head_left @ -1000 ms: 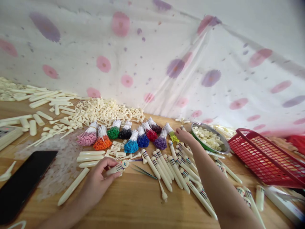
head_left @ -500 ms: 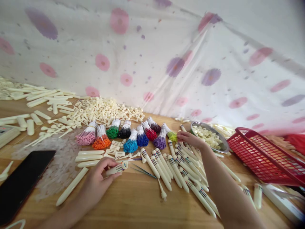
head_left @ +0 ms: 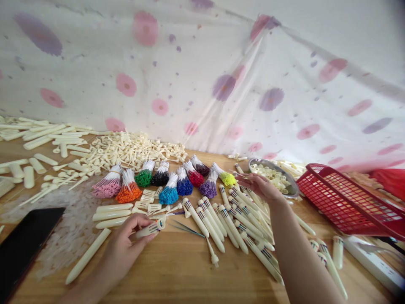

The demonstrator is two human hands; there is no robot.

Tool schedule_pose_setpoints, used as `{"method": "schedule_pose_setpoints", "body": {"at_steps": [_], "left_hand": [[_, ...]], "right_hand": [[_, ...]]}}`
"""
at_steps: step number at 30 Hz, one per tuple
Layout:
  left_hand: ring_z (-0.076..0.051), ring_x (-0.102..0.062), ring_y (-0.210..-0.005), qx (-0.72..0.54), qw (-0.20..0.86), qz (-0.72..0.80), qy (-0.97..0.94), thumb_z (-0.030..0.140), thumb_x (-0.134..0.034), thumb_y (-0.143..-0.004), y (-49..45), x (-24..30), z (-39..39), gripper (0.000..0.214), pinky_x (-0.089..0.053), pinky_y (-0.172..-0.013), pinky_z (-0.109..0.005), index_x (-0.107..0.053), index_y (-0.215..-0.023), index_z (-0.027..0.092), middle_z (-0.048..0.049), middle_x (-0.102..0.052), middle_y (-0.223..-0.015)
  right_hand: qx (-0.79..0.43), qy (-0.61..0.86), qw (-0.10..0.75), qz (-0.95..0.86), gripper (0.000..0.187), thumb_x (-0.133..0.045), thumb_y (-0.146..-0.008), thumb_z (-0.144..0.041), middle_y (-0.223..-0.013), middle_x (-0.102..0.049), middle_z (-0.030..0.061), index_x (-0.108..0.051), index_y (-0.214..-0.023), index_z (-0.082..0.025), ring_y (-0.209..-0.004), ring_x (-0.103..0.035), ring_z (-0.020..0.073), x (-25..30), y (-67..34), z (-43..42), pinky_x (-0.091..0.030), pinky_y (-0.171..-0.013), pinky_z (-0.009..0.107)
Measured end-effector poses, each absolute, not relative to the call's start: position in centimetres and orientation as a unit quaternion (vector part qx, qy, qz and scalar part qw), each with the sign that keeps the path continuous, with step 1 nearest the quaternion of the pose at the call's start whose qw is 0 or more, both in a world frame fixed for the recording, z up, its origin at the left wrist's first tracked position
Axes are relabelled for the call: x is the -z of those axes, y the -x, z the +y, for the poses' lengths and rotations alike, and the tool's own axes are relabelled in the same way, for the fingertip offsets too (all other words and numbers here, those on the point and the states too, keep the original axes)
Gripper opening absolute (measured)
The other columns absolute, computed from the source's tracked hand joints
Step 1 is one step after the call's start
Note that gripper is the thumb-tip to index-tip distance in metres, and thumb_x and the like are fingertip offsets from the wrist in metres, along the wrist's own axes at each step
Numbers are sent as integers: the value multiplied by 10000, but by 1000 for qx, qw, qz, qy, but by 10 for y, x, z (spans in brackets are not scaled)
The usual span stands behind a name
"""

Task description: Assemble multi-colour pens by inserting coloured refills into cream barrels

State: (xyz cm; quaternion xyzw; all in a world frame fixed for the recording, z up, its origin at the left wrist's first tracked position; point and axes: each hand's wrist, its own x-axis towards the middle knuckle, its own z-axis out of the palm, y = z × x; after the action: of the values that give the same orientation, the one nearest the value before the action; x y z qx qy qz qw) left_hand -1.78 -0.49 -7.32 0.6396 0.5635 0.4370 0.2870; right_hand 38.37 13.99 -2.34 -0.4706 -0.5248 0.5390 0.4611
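My left hand (head_left: 129, 238) is closed around a short cream slotted pen barrel (head_left: 148, 229), tilted with its ring-shaped end to the right. A bit of orange shows at that end. My right hand (head_left: 261, 185) reaches over the right side of the table, fingers stretched out, between a bundle of yellow-tipped refills (head_left: 227, 178) and a metal bowl (head_left: 295, 191) of cream parts. Whether a thin refill lies at its fingertips is hard to see. Below it lie several multicolour pens (head_left: 232, 228). Other refill bundles, such as purple (head_left: 209, 188) and orange (head_left: 128, 192), stand in rows.
Tweezers (head_left: 188, 229) and a cream pen tip piece (head_left: 213, 255) lie mid-table. A black phone (head_left: 30, 249) rests on the left beside clear plastic bits (head_left: 68, 228). Cream parts (head_left: 133, 147) are heaped behind. A red basket (head_left: 348, 202) and white power strip (head_left: 373, 261) are right.
My right hand has drawn back rightward from the yellow bundle, and its fingers are more extended. My left hand keeps hold of the barrel. The whole view has shifted slightly.
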Motion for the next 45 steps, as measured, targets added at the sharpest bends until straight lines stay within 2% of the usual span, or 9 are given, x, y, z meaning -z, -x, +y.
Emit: {"method": "schedule_pose_setpoints", "body": {"at_steps": [3,6,10,12,19,22,30,40,45], "left_hand": [[-183,-645,-810,-456,248,548,-656,251,-634,-741,18,74,-6,59,-539,-708,-250,-592,-776,230,-5,-649,-842],[-178,-647,-827,-466,207,529,-679,212,-603,-763,20,75,-6,51,-549,-706,-247,-601,-809,234,-14,-638,-879],[-180,-637,-856,-455,158,512,-711,167,-572,-780,21,74,-6,86,-543,-748,-270,-597,-830,232,-24,-630,-899],[-182,-632,-863,-449,152,510,-718,154,-562,-786,21,73,-6,95,-539,-758,-278,-592,-834,231,-26,-626,-898],[-179,-629,-858,-441,175,502,-723,133,-564,-781,20,68,-6,108,-534,-726,-262,-588,-829,227,-27,-630,-890],[-186,-634,-857,-434,184,495,-730,128,-569,-770,20,67,-8,120,-526,-734,-275,-601,-827,228,-29,-643,-888],[-190,-647,-835,-430,204,474,-741,123,-562,-769,16,64,-9,137,-518,-738,-291,-617,-832,231,-33,-677,-862],[-182,-655,-846,-437,198,460,-747,92,-585,-747,12,67,-11,180,-524,-754,-279,-633,-853,230,-29,-686,-866],[-202,-658,-860,-432,216,476,-735,134,-579,-757,12,67,-12,143,-534,-756,-307,-650,-841,225,-47,-694,-868]], "right_hand": [[-550,457,464,-523,143,-635,-734,-293,-800,-665,54,-579,-675,-175,-714,-639,157,-2,-357,115,-535,-619,262],[-613,380,426,-546,177,-677,-713,-215,-630,-608,-8,-551,-601,-163,-495,-551,70,-15,-313,81,-457,-430,158],[-706,305,294,-568,232,-698,-713,-201,-593,-622,-9,-507,-591,-151,-438,-564,67,-10,-262,50,-456,-384,148],[-725,306,257,-561,250,-692,-715,-203,-600,-635,1,-490,-578,-147,-435,-569,62,-5,-252,45,-451,-373,134],[-789,275,226,-500,244,-673,-662,-180,-430,-503,-76,-470,-530,-145,-296,-475,46,13,-250,49,-334,-260,103],[-815,247,215,-478,251,-651,-653,-166,-394,-456,-89,-450,-504,-149,-273,-430,37,21,-242,48,-348,-259,110],[-832,238,194,-462,225,-635,-622,-157,-390,-468,-84,-451,-493,-146,-276,-363,18,29,-232,46,-406,-280,131],[-840,243,176,-453,190,-622,-602,-133,-374,-448,-86,-472,-486,-140,-292,-468,54,29,-223,42,-382,-276,119],[-833,257,176,-457,181,-621,-595,-147,-386,-478,-85,-473,-489,-142,-289,-457,44,28,-222,42,-399,-292,126]]}}
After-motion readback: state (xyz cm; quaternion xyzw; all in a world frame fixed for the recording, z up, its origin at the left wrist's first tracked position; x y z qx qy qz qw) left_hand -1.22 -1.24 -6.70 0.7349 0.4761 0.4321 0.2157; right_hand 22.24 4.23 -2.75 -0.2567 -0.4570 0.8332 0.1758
